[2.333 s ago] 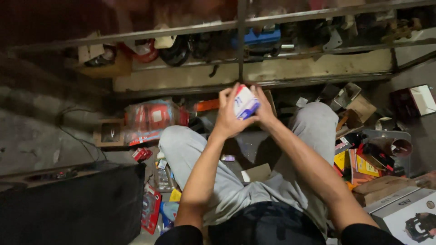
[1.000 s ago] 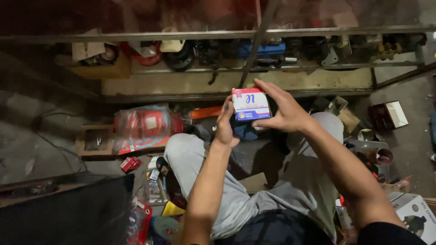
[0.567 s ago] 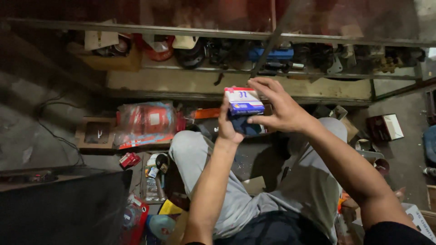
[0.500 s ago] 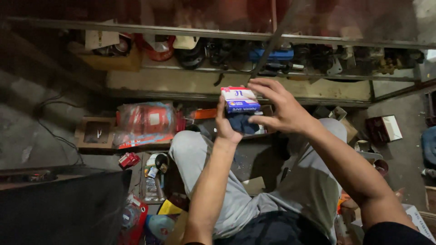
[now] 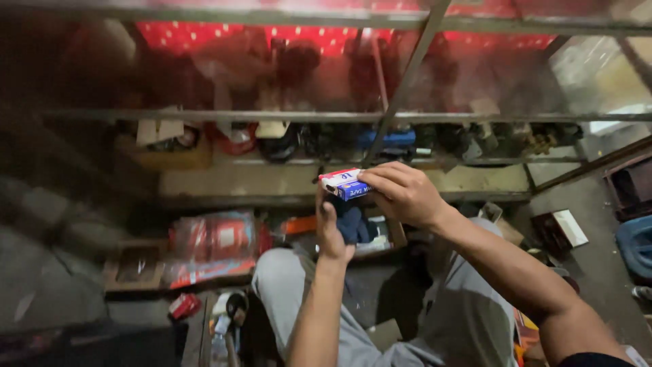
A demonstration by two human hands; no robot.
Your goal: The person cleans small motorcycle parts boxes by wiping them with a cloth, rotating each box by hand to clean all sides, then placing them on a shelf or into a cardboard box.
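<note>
Up front, small box (image 5: 345, 183) is held just below the shelf (image 5: 272, 183), pinched btwn both hands: right hand (image 5: 405, 194) fingers curl over its top & far end, left hand (image 5: 331, 228) thumb props it from underneath.

Dim, cluttered metal shelves (image 5: 326, 115)
</note>
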